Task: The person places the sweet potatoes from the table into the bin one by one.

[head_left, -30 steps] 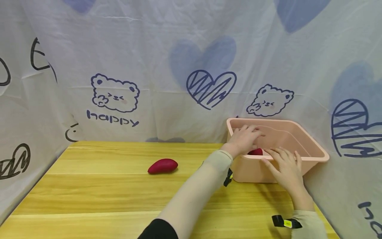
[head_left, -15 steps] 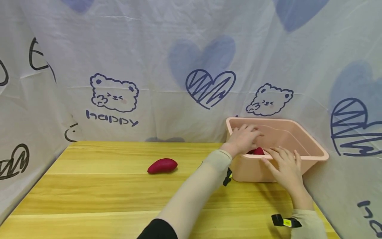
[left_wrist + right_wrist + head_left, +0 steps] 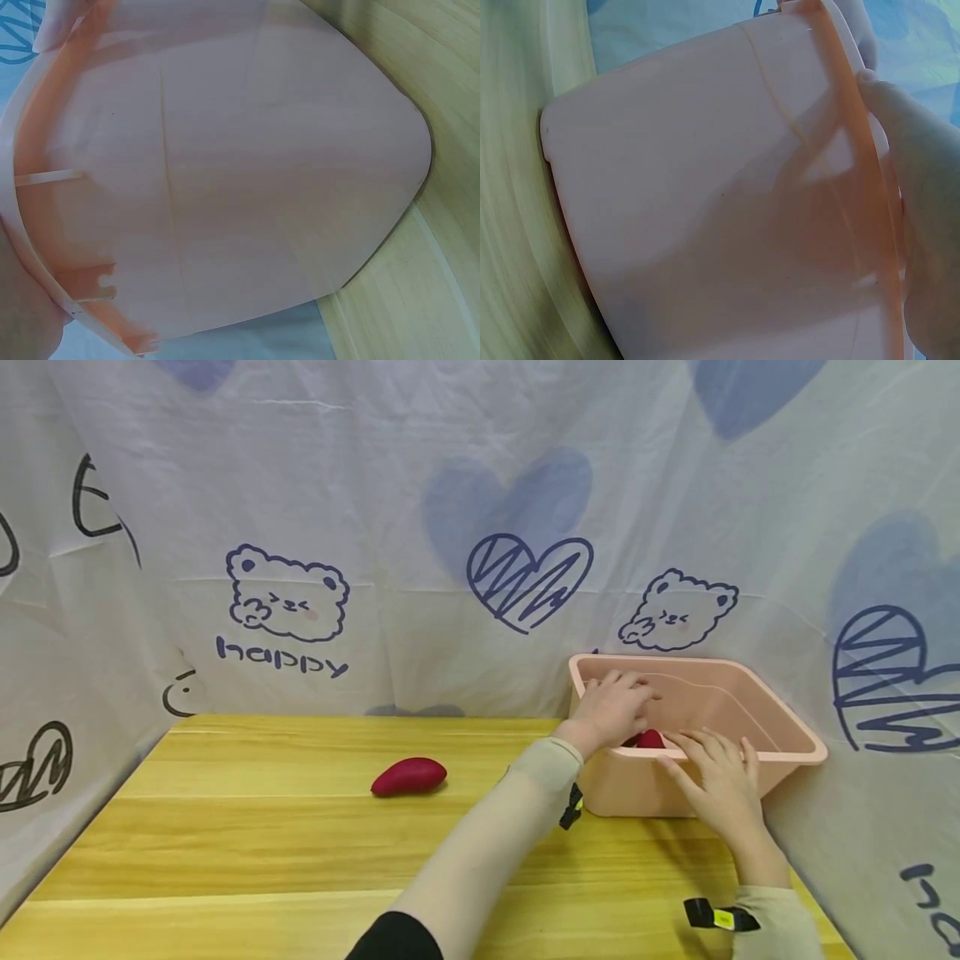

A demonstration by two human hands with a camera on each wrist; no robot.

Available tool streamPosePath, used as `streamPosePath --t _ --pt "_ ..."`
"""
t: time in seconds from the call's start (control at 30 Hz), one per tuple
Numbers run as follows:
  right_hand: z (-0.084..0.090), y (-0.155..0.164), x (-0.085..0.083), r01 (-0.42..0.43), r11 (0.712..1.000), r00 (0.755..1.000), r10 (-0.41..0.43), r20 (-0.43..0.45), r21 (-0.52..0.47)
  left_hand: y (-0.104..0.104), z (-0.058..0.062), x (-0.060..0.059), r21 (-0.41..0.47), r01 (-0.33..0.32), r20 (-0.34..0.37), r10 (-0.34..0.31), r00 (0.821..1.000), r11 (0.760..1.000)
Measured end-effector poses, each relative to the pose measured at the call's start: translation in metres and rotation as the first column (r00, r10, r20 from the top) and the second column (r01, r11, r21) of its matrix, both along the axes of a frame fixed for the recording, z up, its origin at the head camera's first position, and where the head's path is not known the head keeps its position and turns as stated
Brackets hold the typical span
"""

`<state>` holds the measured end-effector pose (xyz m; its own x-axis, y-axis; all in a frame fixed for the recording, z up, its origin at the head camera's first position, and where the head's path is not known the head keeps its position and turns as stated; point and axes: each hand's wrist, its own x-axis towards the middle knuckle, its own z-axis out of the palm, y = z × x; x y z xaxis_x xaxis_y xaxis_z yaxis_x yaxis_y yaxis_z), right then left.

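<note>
A pink plastic bin (image 3: 667,789) stands at the right of the table. My left hand (image 3: 611,710) reaches over its near left rim, with loosely spread fingers inside the opening. At the front rim lies my right hand (image 3: 716,777), its fingers fairly straight over the edge and the thumb near the rim. Between the hands, part of a dark red object (image 3: 650,740) shows inside the bin, the rest hidden by the wall and left hand. A dark red, tapered sweet potato (image 3: 409,777) lies on the table, left of the bin. Both wrist views mostly show the bin's outer wall (image 3: 705,187).
The light wooden table (image 3: 247,843) runs up to a white cloth backdrop (image 3: 405,610) printed with hearts and bears. The bin stands close to this cloth at the back and right. My left forearm (image 3: 480,852) crosses the table's front middle.
The dark red object inside the bin shifted slightly between the first and second frames, now showing a rounder end. Both hands stay at the rim almost unmoved. The sweet potato on the table is still.
</note>
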<state>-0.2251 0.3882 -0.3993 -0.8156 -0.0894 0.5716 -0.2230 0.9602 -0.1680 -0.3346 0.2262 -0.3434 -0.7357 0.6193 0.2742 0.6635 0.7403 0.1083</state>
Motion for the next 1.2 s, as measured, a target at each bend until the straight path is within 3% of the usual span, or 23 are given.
streamPosePath --t 0.3,0.57,1.2 --pt "-0.001 0.000 -0.001 0.000 1.000 1.000 0.000 -0.003 -0.004 -0.004 -0.002 0.001 0.002 -0.035 -0.146 0.035 0.989 0.999" --pt "0.000 0.000 -0.001 0.004 1.000 1.000 -0.004 -0.001 -0.009 -0.012 -0.003 0.004 0.033 -0.069 -0.190 0.074 0.979 0.997" --pt "-0.001 0.001 -0.002 -0.002 1.000 0.999 0.002 -0.039 0.004 -0.041 -0.017 0.015 0.122 -0.089 -0.291 0.121 0.949 0.989"
